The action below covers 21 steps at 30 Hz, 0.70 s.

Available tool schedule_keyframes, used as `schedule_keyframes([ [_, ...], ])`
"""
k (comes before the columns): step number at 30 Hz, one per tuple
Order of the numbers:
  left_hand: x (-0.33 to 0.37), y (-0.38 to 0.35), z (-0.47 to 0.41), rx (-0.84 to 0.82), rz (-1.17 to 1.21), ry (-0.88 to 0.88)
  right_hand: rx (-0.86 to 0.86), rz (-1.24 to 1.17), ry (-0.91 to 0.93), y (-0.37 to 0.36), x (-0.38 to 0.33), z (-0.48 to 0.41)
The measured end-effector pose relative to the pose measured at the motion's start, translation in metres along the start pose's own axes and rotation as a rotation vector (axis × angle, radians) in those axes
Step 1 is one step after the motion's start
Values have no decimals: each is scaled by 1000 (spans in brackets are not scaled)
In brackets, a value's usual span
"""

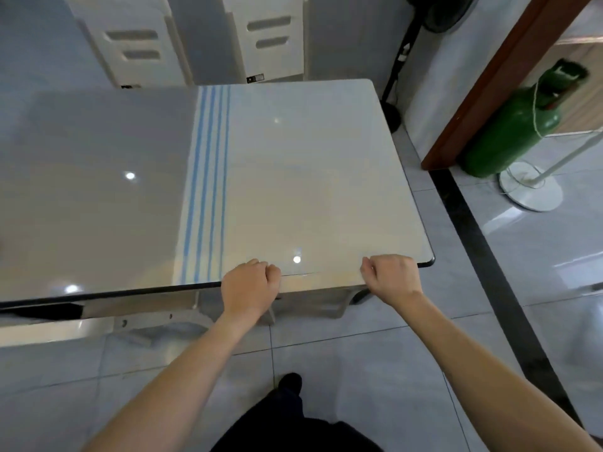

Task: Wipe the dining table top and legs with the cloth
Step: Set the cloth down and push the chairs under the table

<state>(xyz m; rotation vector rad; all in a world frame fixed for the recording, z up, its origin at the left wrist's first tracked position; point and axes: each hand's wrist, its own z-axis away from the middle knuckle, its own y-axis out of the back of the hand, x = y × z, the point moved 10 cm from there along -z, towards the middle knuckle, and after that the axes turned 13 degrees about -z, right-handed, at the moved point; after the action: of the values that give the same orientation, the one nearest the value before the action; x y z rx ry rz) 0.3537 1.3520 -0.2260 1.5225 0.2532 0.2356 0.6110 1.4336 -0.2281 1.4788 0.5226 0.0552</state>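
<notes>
While spread over the bench, striped cloth: left hand and right hand clenched, fingers gripping its near edge.

I see a glossy, smooth desk mirroring lights, a matt white cloth with blue stripes, and shiny floor tiles.

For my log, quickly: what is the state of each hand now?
Left hand: closed, gripping the near edge of the cloth.
Right hand: closed, gripping the same edge of it.
</notes>
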Motion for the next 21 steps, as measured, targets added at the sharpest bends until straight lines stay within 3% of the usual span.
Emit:
schedule_keyframes([
  [12,1,-4,27,-48,49,24,-140,82,-1,-2,-2,14],
  [21,-2,-4,34,-26,61,15,-144,26,-18,4,-10,29],
])
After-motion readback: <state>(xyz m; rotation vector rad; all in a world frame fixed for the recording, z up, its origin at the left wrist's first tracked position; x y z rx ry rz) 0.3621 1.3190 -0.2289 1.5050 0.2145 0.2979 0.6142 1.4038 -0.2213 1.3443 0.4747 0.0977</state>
